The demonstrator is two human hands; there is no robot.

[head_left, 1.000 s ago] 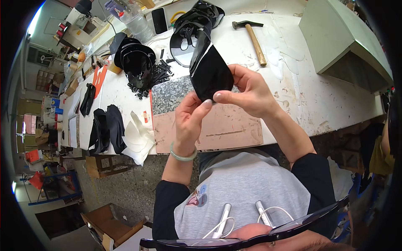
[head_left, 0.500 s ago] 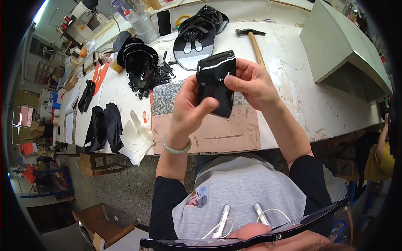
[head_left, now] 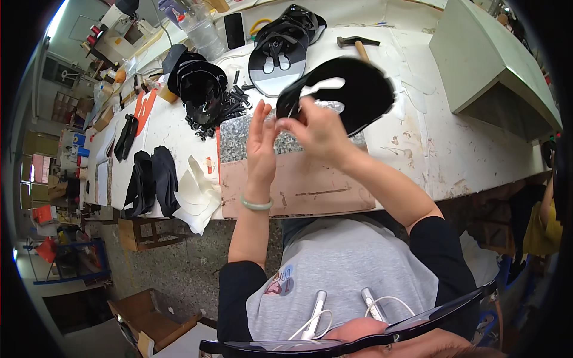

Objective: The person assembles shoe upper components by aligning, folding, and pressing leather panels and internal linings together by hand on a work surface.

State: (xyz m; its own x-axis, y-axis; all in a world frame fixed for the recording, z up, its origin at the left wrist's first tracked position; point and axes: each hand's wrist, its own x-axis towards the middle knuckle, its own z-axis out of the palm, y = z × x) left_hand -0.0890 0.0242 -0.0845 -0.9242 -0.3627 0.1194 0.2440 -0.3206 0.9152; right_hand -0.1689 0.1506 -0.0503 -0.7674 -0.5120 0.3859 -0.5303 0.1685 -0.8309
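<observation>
A glossy black shoe-upper piece (head_left: 364,89) with cut-out holes is spread above the work slab, smeared by motion. My right hand (head_left: 322,131) pinches its left end between thumb and fingers. Beside that end, my left hand (head_left: 261,149) is raised with its fingers stretched upward; whether its fingertips touch the piece I cannot tell. Below both hands lie a speckled stone slab (head_left: 234,138) and a brown board (head_left: 298,191). Similar black pieces (head_left: 277,62), some with pale linings, are stacked just beyond.
A hammer (head_left: 358,43) lies at the back, its handle partly covered. On the left are another black stack (head_left: 200,83), small black strips (head_left: 236,101), dark fabric pieces (head_left: 162,179) and white sheets (head_left: 197,197). A phone (head_left: 234,31) and a grey-green box (head_left: 477,65) stand farther back.
The folded black piece has been opened out and swung to the right. My left hand has let go and straightened its fingers; my right hand has moved left and toward me.
</observation>
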